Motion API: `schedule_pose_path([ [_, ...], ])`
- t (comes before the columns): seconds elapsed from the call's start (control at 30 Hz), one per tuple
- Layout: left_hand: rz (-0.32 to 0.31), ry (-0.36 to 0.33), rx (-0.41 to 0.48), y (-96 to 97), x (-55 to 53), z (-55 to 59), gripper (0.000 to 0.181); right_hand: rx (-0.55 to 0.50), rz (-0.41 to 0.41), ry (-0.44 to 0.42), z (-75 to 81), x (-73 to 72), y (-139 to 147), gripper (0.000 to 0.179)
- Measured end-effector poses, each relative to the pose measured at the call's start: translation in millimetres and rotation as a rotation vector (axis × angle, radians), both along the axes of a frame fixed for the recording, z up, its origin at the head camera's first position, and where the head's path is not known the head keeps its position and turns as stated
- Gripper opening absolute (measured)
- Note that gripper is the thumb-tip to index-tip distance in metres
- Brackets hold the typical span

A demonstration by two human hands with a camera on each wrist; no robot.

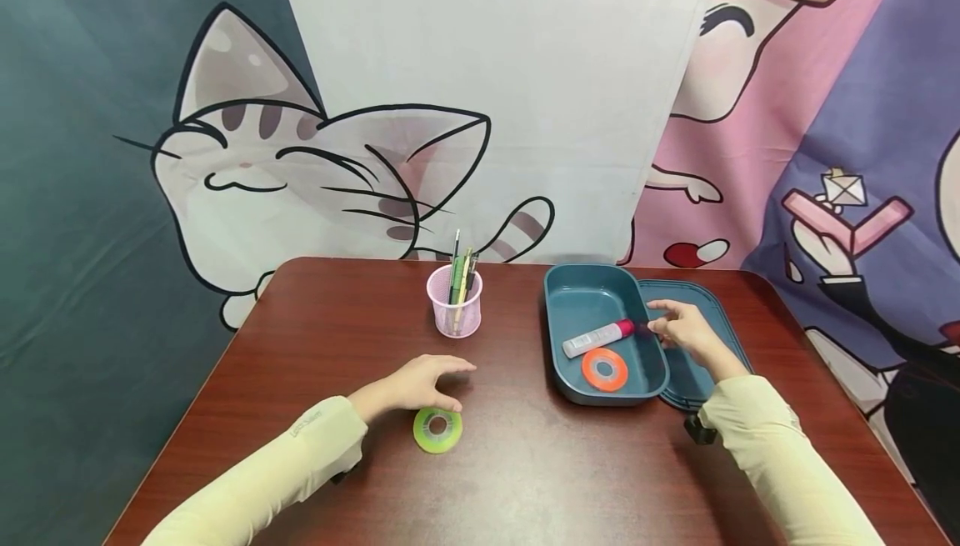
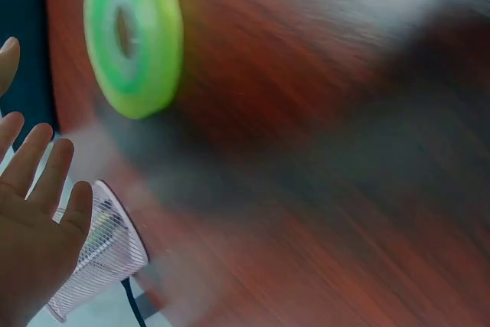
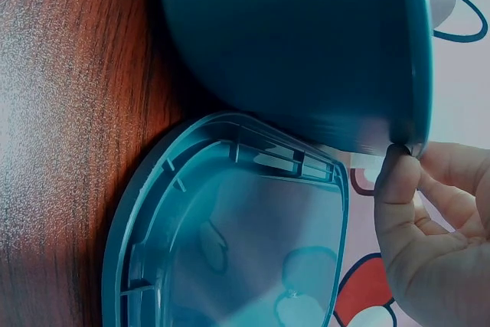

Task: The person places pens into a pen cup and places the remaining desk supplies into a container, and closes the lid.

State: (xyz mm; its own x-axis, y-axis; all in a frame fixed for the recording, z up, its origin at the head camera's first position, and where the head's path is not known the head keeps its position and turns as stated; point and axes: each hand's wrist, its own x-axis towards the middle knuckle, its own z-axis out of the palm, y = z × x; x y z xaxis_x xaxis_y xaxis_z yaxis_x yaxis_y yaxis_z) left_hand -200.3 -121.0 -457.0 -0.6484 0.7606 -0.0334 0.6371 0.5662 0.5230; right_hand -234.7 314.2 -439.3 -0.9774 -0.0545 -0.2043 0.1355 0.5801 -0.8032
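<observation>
Tabletop: brown wood, bearing all the pieces below.
Left hand: mine, loosely spread, thumb well away from the fingers, holding nothing; I seem to keep that gap wide to clear the roll beside it.
Green tape roll: on the tabletop, just beside my hand at its 6 o'clock, flat as far as I can tell, which should stop it rolling.
Pink mesh cup: upright at 1 o'clock from my left hand, probably there to keep its pens on end.
Teal box: at 2 o'clock from the green roll, mouth up, so my things inside lie within reach.
Tube: inside the box, lying aslant, red cap pointing between 2 and 3 o'clock.
Orange tape roll: flat in the box, at 6 o'clock from the tube.
Right hand: thumb and fingertip pinching the box's rim at 3 o'clock, likely to steady it.
Lid: off, at 3 o'clock from the box.
Count: two hands, two tape rolls, one tube, one cup, one box, one lid; several pens, too crowded for me to number.
</observation>
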Motion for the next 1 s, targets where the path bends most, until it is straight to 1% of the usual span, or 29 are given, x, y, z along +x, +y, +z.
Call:
schedule_pose_path([
  [0.07, -0.024, 0.014, -0.027, -5.7, 2.8, -0.9, 0.060, -0.002, 0.001, -0.004, 0.3, -0.2, 0, 0.047],
  [0.17, -0.036, 0.024, -0.064, -13.2, 6.9, -2.3, 0.063, -0.006, -0.001, -0.007, 0.1, -0.8, 0, 0.047],
  [0.37, -0.035, 0.050, -0.148, -22.7, 19.3, -6.6, 0.067, -0.011, -0.001, -0.009, -0.1, -1.1, 1, 0.047],
  [0.53, -0.031, 0.073, -0.201, -28.6, 28.9, -12.1, 0.071, -0.007, -0.001, -0.006, -0.9, -1.0, 1, 0.046],
  [0.73, -0.044, 0.149, -0.234, -34.4, 35.9, -17.4, 0.076, -0.011, -0.010, -0.007, -0.7, -0.3, 0, 0.047],
  [1.0, -0.047, 0.194, -0.232, -37.6, 40.4, -19.9, 0.073, -0.001, -0.003, 0.007, -0.9, 0.7, 0, 0.047],
])
